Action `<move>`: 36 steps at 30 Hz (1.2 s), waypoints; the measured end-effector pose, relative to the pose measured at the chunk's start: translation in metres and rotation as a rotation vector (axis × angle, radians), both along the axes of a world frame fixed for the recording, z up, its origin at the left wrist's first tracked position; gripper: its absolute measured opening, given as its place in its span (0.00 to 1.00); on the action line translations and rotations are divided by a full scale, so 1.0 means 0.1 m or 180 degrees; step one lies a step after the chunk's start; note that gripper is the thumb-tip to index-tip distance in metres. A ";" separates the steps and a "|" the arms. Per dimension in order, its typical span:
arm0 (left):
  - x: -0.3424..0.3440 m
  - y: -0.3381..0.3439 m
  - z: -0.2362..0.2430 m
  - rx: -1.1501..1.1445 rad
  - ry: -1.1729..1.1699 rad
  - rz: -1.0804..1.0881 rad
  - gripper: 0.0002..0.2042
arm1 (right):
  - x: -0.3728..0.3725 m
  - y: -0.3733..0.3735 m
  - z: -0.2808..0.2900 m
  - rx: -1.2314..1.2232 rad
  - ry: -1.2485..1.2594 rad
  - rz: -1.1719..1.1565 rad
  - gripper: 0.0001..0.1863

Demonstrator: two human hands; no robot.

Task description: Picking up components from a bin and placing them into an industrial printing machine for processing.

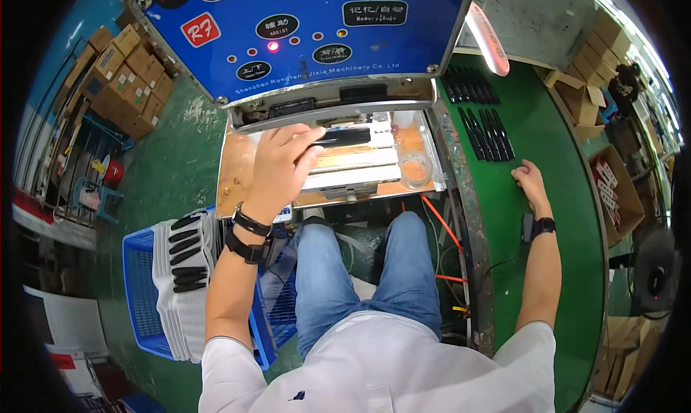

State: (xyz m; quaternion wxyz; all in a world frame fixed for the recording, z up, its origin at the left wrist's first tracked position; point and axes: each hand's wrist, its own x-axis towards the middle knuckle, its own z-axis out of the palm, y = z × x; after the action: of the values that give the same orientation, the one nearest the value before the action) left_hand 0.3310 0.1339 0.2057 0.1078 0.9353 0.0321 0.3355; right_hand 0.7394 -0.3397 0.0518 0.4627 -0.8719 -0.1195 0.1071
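Note:
My left hand point(283, 161) reaches over the machine's work bed, its thumb and fingers closed on one end of a slender black tube point(348, 137). The tube lies level across a lit metal fixture point(360, 157), and its far end reaches the fixture's bright right part. On the green tabletop to the right, my right hand point(531, 184) rests with its fingers curled, and nothing shows in it. Just beyond that hand lie two groups of similar black tubes, a nearer row point(487, 135) and a farther row point(471, 87).
A blue control panel point(309, 46) with a lit red lamp overhangs the work bed. A clear round cup point(415, 169) stands right of the fixture. Left of my legs, a blue basket point(144, 298) holds white sheets with several black tubes on top. Orange hoses point(443, 224) hang beside the table.

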 end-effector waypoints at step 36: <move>-4.16 0.71 -1.63 -0.2553 -0.1047 0.3199 0.46 | -0.52 0.62 0.80 0.0556 -0.0503 0.0858 0.30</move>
State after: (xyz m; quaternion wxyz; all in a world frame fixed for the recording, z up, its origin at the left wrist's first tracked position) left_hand -0.0846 0.2051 0.0426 0.2815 0.6305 0.5699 0.4455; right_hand 0.6869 -0.2772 0.1322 0.5073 -0.8101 -0.2802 0.0885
